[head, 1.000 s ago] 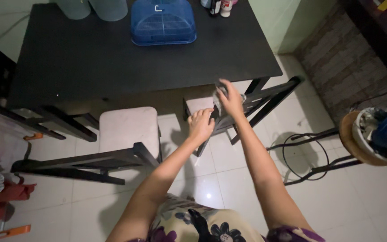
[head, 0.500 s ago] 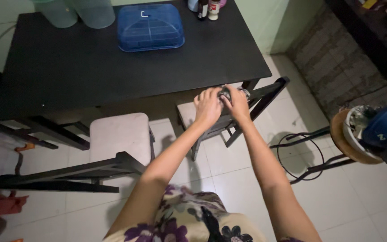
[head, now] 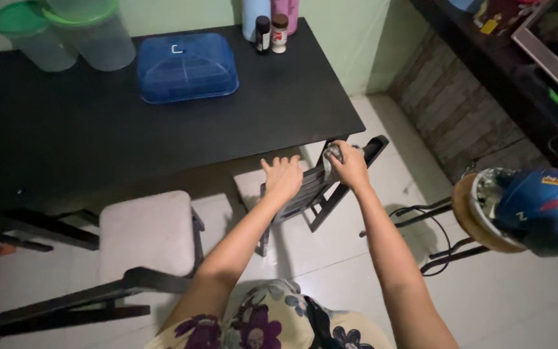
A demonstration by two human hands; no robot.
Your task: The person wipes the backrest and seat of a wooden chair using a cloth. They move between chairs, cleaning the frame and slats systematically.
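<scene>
While the black tabletop [head: 163, 136] fills the room, a dark chair [head: 321, 187] is tucked under its near edge; steady support of the backrest suits the wiping. The left hand [head: 283, 178] rests open on it, the right hand [head: 351, 166] closed around a grey cloth [head: 332, 155].

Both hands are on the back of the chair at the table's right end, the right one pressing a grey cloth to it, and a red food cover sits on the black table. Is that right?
Not quite: the head view shows the food cover is blue, not red. The rest stands: left hand and right hand are on the chair back, the right one pressing a grey cloth, by the black table.
</scene>
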